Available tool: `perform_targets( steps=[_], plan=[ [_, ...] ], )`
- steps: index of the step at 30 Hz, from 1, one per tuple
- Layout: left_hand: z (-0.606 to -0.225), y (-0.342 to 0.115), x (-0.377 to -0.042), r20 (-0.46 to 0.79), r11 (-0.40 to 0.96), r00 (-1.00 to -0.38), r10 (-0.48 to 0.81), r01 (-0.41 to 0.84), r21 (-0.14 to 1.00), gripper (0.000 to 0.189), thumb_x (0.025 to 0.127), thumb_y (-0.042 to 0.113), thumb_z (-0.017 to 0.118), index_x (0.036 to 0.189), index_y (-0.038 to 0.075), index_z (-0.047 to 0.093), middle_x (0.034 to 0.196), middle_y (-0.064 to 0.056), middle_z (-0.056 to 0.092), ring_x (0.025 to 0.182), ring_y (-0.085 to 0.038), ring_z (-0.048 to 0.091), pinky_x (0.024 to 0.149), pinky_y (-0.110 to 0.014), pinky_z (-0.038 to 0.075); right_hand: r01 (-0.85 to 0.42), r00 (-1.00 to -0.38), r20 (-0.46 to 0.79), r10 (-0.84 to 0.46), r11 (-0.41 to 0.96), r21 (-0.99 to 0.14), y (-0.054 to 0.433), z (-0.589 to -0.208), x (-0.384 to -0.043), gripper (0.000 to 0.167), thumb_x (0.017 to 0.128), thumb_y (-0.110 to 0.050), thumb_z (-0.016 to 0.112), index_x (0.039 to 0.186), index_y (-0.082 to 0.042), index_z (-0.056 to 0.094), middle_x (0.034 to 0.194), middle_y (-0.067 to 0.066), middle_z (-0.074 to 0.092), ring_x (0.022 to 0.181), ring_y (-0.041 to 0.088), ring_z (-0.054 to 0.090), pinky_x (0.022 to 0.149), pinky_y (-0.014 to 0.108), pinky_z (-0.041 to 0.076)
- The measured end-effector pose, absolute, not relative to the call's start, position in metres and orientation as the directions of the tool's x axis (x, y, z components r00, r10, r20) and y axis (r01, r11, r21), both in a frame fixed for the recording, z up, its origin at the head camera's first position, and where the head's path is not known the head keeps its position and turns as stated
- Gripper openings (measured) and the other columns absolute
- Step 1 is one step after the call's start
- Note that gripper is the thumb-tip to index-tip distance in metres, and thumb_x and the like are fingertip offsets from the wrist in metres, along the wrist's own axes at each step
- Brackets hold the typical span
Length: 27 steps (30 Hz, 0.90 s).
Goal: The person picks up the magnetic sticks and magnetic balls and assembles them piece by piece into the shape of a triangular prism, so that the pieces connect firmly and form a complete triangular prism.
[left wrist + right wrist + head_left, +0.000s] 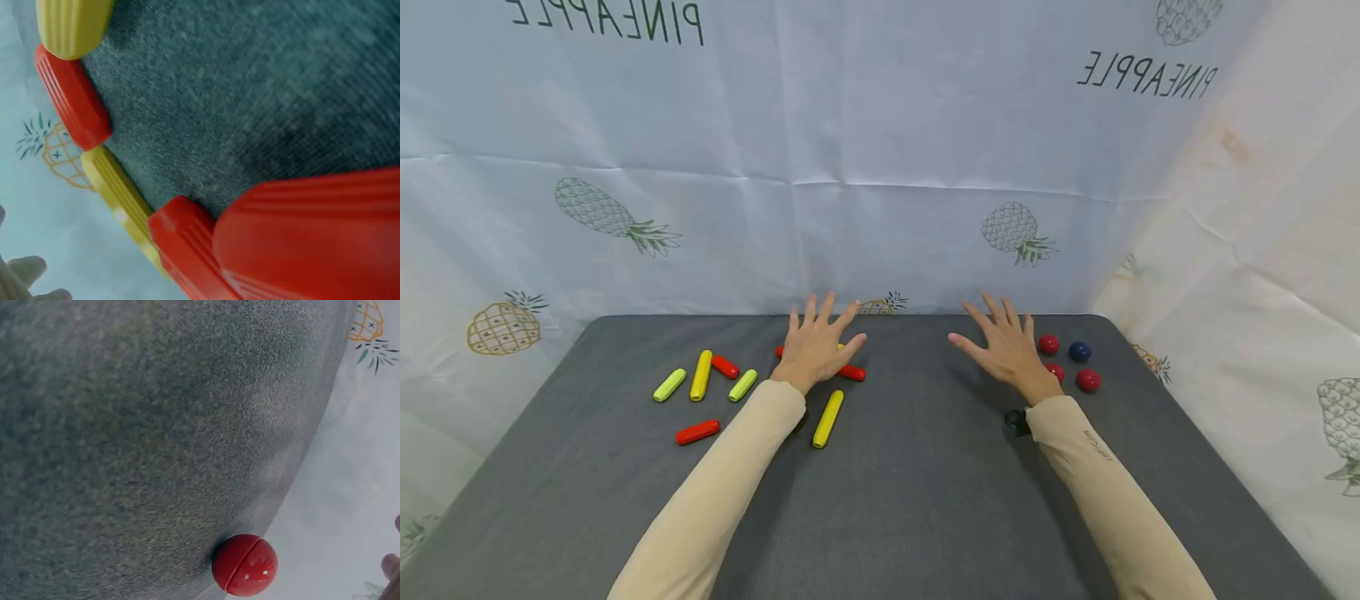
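Left hand [813, 348], fingers spread, red stick [852, 372] near thumb; right hand [1006, 350], fingers likewise spread, red ball [1048, 344] beside the little finger.

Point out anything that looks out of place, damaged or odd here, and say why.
The PINEAPPLE lettering on the white cloth behind the table runs backwards, as if mirrored. The sticks and balls show no obvious damage.

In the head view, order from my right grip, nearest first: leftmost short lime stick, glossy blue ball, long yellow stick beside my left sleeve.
1. Glossy blue ball, right of the right grip.
2. Long yellow stick, to its left.
3. Short lime stick, farther left.
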<state>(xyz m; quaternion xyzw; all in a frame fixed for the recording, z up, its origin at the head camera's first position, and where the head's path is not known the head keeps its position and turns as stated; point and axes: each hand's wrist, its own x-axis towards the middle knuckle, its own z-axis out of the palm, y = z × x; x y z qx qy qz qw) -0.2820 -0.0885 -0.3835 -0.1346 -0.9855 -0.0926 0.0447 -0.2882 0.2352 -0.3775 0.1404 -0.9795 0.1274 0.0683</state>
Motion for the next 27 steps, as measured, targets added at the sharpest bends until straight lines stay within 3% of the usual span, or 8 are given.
perform_targets(
  steps=[13, 27],
  plan=[
    [-0.386, -0.09, -0.274, 0.077, 0.925, -0.946, 0.314, 0.323, 0.201, 0.063, 0.103, 0.055, 0.039, 0.159, 0.031, 0.021, 0.166, -0.015, 0.015, 0.153, -0.041, 0.014, 0.12, -0.063, 0.014, -0.309, -0.949, 0.151, -0.275, 0.906, -0.289, 0.259, -0.379, -0.281, 0.073, 0.097, -0.06, 0.047, 0.157, -0.022, 0.03, 0.166, 0.016, 0.016, 0.152, 0.046, 0.008, 0.114, 0.074, 0.006],
    [-0.389, -0.089, -0.262, 0.113, 0.865, -0.91, 0.4, 0.415, 0.28, 0.06, 0.102, 0.045, 0.052, 0.155, 0.024, 0.035, 0.159, -0.019, 0.032, 0.145, -0.04, 0.034, 0.114, -0.059, 0.034, -0.329, -0.944, 0.144, -0.296, 0.876, -0.353, 0.283, -0.387, -0.278, 0.066, 0.099, -0.052, 0.049, 0.152, -0.012, 0.04, 0.161, 0.024, 0.023, 0.148, 0.05, 0.016, 0.114, 0.073, 0.012]
  ],
)
